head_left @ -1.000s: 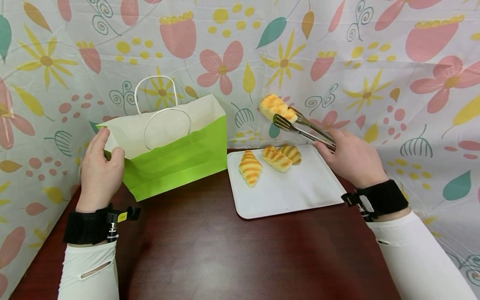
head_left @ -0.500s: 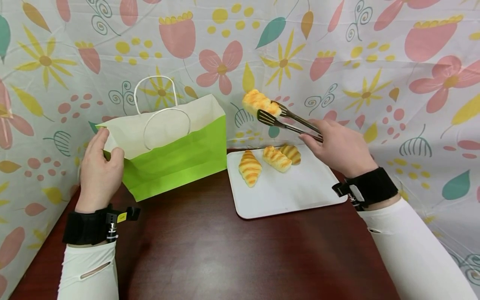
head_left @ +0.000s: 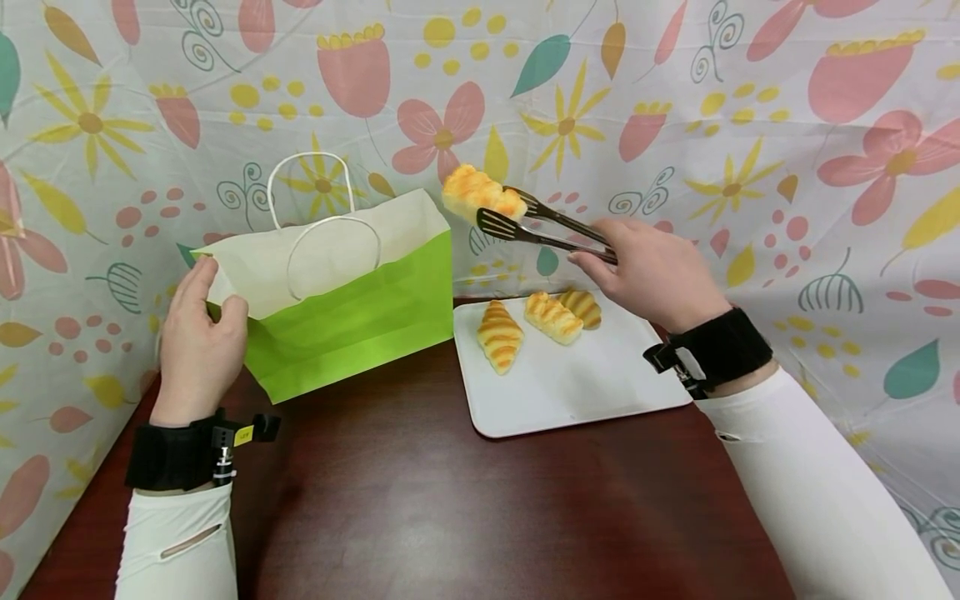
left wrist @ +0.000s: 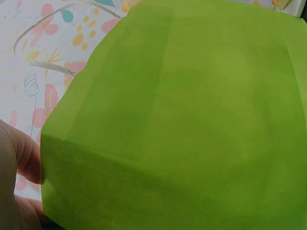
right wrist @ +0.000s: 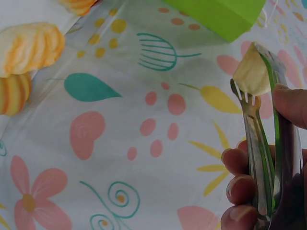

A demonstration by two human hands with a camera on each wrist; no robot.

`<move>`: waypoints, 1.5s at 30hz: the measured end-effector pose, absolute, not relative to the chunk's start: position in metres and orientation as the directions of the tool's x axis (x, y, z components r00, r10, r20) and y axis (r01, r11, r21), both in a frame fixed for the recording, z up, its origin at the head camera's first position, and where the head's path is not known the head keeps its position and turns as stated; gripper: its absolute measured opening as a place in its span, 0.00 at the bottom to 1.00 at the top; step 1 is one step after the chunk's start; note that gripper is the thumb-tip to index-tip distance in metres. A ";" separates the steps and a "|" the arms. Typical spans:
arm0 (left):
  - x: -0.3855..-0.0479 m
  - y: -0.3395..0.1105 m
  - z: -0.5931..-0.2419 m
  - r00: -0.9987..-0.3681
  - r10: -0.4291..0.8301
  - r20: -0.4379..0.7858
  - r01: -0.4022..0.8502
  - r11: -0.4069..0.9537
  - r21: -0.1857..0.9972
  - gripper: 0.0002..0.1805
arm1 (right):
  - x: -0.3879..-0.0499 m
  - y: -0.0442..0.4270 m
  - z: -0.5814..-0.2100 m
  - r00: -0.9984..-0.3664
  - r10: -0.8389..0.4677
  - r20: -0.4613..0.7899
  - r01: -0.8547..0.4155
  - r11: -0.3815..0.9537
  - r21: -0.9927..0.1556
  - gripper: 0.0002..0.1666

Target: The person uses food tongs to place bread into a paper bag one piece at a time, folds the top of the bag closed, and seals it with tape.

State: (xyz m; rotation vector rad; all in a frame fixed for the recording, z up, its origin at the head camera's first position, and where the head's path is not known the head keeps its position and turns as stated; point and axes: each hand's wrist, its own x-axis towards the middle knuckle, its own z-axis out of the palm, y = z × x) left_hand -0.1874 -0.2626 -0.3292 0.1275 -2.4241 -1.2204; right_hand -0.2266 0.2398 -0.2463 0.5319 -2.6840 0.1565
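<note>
White flower-printed fabric [head_left: 577, 50] drapes behind a dark reddish-brown wooden table [head_left: 450, 500]. A golden, ridged oblong bread roll [head_left: 471, 192] hangs in slotted metal tongs [head_left: 501, 225], in the air just right of a lime-green, white-lined paper bag [head_left: 345, 325] and above the back left corner of a white rectangular tray [head_left: 585, 392]. Its long axis runs near level, the free end pointing left towards the bag, the clamped end slightly lower on the right. The right hand [head_left: 652, 271] is clamped on the tongs; the left hand [head_left: 198, 350] lies against the bag's left end, thumb and fingers spread, but their tips are partly hidden and I cannot tell whether they pinch the paper. The tongs cover part of the roll's right end, and the bag's floor is out of sight. On the tray, a second oblong roll [head_left: 551, 317] partly covers a browner striped bread [head_left: 588, 308]; a pointed croissant [head_left: 500, 337] lies to their left. Compared with half a second ago, the roll, tongs and right hand have moved left, nearer the bag; bag, tray and left hand look unchanged.
</note>
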 end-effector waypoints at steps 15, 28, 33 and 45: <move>-0.188 -0.261 -0.330 -0.908 -0.264 0.326 0.106 0.607 0.787 0.37 | -0.246 0.206 -0.229 -0.766 -0.513 0.388 -0.530 0.845 0.072 0.26; -0.188 -0.262 -0.330 -0.906 -0.268 0.328 0.105 0.608 0.787 0.37 | -0.256 0.164 -0.222 -0.671 -0.610 0.421 -0.581 0.786 0.214 0.22; -0.187 -0.262 -0.330 -0.904 -0.265 0.336 0.113 0.610 0.784 0.37 | -0.261 0.146 -0.220 -0.641 -0.640 0.424 -0.578 0.766 0.281 0.23; -0.187 -0.258 -0.330 -0.901 -0.265 0.345 0.126 0.600 0.790 0.37 | -0.270 0.112 -0.221 -0.596 -0.680 0.428 -0.599 0.731 0.327 0.24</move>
